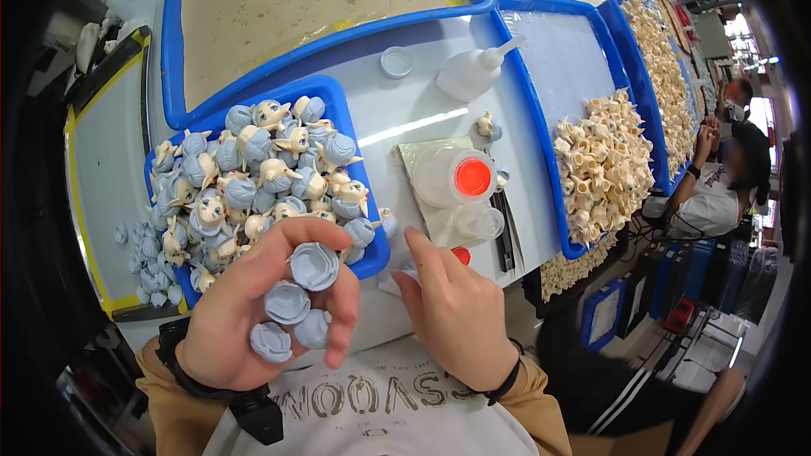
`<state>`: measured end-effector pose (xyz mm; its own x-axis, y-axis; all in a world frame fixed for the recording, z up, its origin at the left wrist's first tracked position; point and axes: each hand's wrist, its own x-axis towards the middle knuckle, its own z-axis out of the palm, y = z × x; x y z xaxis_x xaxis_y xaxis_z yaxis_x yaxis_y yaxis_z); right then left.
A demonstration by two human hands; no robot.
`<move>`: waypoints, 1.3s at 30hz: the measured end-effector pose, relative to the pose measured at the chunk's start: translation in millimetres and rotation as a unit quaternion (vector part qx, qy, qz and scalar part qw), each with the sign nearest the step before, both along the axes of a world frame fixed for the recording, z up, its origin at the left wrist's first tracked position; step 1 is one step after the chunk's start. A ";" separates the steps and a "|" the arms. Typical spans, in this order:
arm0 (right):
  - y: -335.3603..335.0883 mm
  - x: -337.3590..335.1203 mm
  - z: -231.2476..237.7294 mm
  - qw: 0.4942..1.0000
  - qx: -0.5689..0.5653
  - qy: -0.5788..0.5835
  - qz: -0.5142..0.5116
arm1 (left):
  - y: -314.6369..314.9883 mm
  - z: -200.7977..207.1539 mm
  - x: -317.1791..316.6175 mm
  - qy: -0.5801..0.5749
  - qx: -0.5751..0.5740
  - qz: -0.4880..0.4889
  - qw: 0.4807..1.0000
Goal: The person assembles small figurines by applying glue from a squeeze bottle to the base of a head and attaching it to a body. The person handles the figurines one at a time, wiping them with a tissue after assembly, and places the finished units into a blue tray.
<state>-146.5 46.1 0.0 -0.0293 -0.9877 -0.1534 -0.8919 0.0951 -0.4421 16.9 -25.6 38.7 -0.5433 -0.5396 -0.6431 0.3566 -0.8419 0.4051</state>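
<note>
Several small grey-blue hollow doll hair pieces (288,301) rest in my left hand (245,308), its palm turned up and its fingers curled around them. Their hollow, rimmed sides mostly face up. My right hand (460,312) is over the table's near edge, its index finger and thumb apart and the other fingers folded under. A crumpled white tissue (395,281) lies partly behind that thumb. Beyond the left hand, a blue tray (372,266) is heaped with small doll heads (209,209) with pale faces, pointed ears and grey-blue hair.
Right of the tray are a tub with red content (471,177), a small clear jar (480,221), tweezers (504,241) and a white squeeze bottle (470,72). Cream doll parts (600,160) fill another tray. More hair pieces (155,270) lie left. A co-worker (714,194) sits far right.
</note>
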 end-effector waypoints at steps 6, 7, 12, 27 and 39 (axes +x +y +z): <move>4.5 -6.2 -5.2 0.999 0.023 0.018 0.016 | -1.3 -0.9 0.8 0.037 -0.008 -0.035 0.999; 5.4 -6.3 -5.9 1.000 0.020 0.017 0.014 | -2.2 -8.2 8.7 0.069 -0.035 -0.077 0.994; 11.3 -13.4 -4.7 0.998 -0.034 -0.057 -0.006 | -3.5 -1.9 12.1 0.017 -0.107 -0.231 0.967; 21.8 -26.3 -13.3 0.991 -0.020 -0.119 0.066 | 12.4 -30.5 3.4 -0.121 -0.532 -0.474 0.691; 22.0 -32.4 -10.2 0.968 -0.075 -0.228 0.070 | 2.6 -22.7 2.2 -0.129 -0.474 -0.406 0.771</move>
